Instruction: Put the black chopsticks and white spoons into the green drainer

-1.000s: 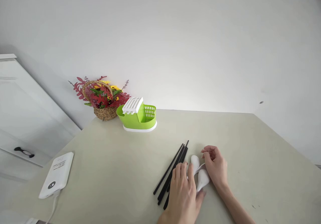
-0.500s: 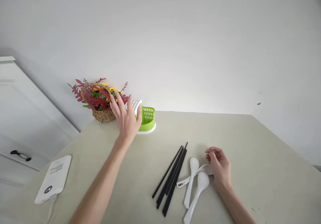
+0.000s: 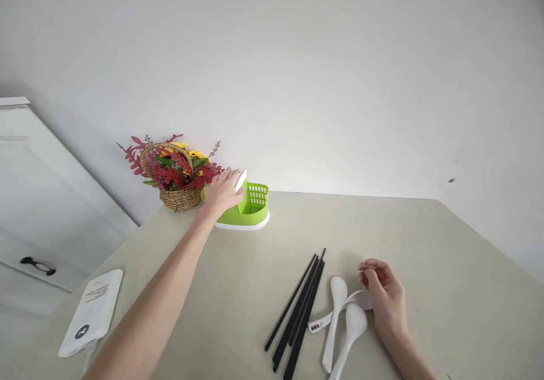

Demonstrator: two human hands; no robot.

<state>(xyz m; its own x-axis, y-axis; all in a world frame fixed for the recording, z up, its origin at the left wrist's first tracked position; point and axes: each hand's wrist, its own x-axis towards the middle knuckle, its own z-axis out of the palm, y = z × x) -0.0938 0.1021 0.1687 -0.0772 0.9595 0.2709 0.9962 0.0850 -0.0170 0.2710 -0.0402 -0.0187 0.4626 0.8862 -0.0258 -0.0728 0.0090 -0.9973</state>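
Note:
My left hand (image 3: 223, 194) is closed over the white slotted top of a green utensil holder (image 3: 244, 219), which stands on a white base at the back of the table. The palm and fingers cover part of the top. On the right, my right hand (image 3: 386, 296) rests with its fingers curled in and nothing visible in them, beside the bowl of a white spoon (image 3: 363, 299). Two more white spoons (image 3: 356, 320) (image 3: 339, 290) cross or lie near that one. Several black chopsticks (image 3: 301, 315) lie in a loose bundle left of the spoons.
A wicker basket (image 3: 181, 200) of artificial flowers stands against the holder's left side. A white power bank (image 3: 96, 306) with a cable lies near the table's left edge. A white cabinet (image 3: 51, 198) is left of the table (image 3: 459, 266), and a wall (image 3: 340, 85) rises behind.
My left hand has come down from hovering open before the holder and closed on its top. My right hand keeps its curled pose by the spoons. The view has shifted slightly.

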